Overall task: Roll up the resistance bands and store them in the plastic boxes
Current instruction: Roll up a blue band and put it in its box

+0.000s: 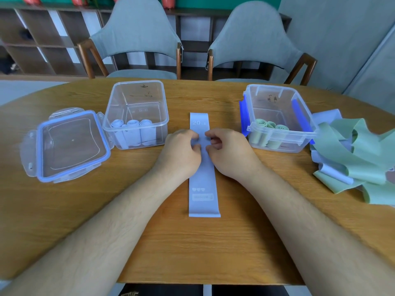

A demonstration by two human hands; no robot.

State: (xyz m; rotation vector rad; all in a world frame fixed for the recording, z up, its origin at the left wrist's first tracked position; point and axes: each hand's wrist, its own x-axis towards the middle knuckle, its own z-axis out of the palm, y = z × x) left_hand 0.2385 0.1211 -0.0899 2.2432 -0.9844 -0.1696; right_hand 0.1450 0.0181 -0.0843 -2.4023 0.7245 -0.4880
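A light-blue resistance band [203, 184] lies flat and lengthwise on the wooden table, marked 20 LB at its far end and MEDIUM near me. My left hand [181, 150] and my right hand [228, 150] rest on its middle, with the fingers of both pinching its edges. The clear box on the left [136, 97] holds three rolled blue bands [132, 131] standing upright. On the right, a box with blue clips [280, 103] holds rolled green bands [269, 130].
A clear lid with a blue seal [68, 144] lies left of the left box. A heap of loose green and blue bands [354, 159] sits at the right table edge. Two grey chairs [139, 39] stand behind the table.
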